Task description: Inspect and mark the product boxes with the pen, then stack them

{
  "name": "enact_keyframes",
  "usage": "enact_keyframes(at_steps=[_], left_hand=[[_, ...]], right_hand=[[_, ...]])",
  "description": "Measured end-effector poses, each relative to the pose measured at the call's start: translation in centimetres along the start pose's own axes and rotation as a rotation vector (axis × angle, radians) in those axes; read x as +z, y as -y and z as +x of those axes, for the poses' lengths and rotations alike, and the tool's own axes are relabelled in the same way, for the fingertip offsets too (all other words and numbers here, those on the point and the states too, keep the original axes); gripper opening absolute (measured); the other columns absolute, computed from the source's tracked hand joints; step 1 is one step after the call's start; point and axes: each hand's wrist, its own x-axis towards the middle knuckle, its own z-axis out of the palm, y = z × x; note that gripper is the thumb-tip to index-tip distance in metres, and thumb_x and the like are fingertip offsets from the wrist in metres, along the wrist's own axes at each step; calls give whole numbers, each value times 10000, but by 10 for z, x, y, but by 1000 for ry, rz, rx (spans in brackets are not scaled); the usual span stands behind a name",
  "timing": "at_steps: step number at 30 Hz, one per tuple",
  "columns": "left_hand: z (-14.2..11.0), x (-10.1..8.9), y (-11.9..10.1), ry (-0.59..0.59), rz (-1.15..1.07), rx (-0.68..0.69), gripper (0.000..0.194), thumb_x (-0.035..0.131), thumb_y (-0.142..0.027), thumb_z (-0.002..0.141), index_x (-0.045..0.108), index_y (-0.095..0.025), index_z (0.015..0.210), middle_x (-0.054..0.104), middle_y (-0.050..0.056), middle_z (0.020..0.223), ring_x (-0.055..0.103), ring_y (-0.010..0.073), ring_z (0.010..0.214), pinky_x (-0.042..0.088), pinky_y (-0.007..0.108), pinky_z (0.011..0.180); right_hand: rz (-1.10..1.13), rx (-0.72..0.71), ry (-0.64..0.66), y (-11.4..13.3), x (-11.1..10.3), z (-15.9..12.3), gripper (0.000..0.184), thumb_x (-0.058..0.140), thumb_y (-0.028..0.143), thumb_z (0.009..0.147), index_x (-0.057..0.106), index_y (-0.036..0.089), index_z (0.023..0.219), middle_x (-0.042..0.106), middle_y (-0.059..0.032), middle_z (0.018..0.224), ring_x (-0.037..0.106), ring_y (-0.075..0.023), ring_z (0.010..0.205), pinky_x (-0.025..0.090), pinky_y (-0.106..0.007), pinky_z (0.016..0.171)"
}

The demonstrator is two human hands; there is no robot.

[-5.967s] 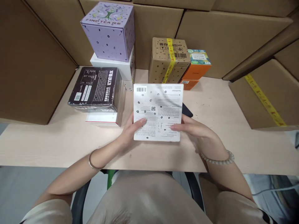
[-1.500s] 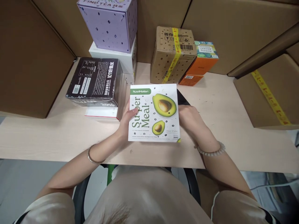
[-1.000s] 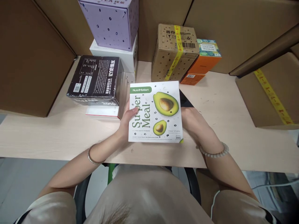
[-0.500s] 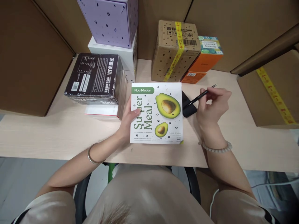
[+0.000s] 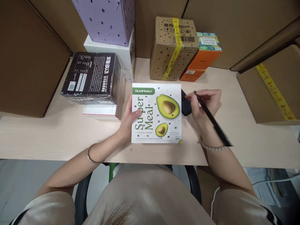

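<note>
My left hand grips the left edge of a white meal shake box, its thumb resting on the front. The box shows two avocado pictures, green "Super Meal" lettering and several small dark ring marks. To the right of the box, my right hand is closed on a black pen. The pen slants back over the wrist, its upper end blurred, with its other end near the fingertips. A flat black object lies on the table, partly hidden behind the box and my right hand.
At the left, a dark brown box lies on white boxes, beside a purple box stacked on a white one. A taped cardboard carton and orange boxes stand at the back. Large cardboard boxes flank the table.
The pen in my right hand has swung round, from pointing up and right to slanting down over the wrist. That hand has shifted slightly left. The view has shifted a little.
</note>
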Motion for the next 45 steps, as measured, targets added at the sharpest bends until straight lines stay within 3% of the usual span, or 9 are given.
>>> enact_keyframes(at_steps=[5,10,13,16,21,24,38,41,45], left_hand=[[1,-7,13,-98,36,37,815,820,-482,900,452,-402,1622,498,54,1741,463,394,1628,491,598,1293],[-3,-4,14,-69,64,94,808,776,-504,951,399,-410,1659,529,60,1709,475,375,1613,477,595,1295],[-8,1,11,-58,140,145,857,769,-542,957,347,-417,1692,557,71,1672,492,381,1593,431,607,1322],[-12,3,12,-22,244,224,892,754,-591,964,306,-413,1714,538,85,1680,461,385,1612,363,614,1360],[-13,-3,21,54,341,379,970,758,-569,965,208,-404,1747,527,99,1679,557,356,1506,432,605,1314],[-14,-5,24,62,345,393,942,745,-553,978,219,-405,1745,558,98,1644,592,343,1460,424,615,1323],[-15,-2,17,71,348,392,913,747,-529,987,257,-396,1745,528,90,1680,510,384,1558,366,639,1356],[-11,-3,16,9,273,305,867,754,-516,981,325,-383,1723,583,87,1629,543,386,1530,417,632,1328],[4,-15,19,-76,94,176,818,793,-474,934,436,-366,1662,657,83,1554,602,389,1476,552,602,1209]], right_hand=[[217,49,84,47,-1,-11,366,688,546,1027,549,297,797,636,41,624,569,-143,483,431,-314,458],[403,345,315,97,-5,-18,165,871,301,911,707,309,927,779,21,849,711,-163,641,589,-339,568],[379,297,455,117,-6,-16,161,868,231,881,722,295,858,790,23,851,751,-173,718,627,-342,644],[206,166,536,127,-7,-12,163,818,195,902,724,281,799,765,30,764,714,-152,662,572,-311,592],[98,-151,456,124,-1,-11,248,755,87,905,667,265,757,727,51,655,686,-126,590,512,-276,512],[91,-235,431,119,2,-12,271,759,57,888,640,269,768,726,62,639,688,-124,572,507,-265,495],[150,-174,499,120,0,-11,262,759,43,871,636,246,759,728,43,662,675,-122,579,489,-257,504],[243,-152,422,113,3,-16,260,748,34,839,625,256,782,682,55,665,632,-121,546,490,-270,504],[248,-171,173,82,3,-15,243,801,81,852,690,294,892,697,32,722,632,-172,570,508,-345,532]])
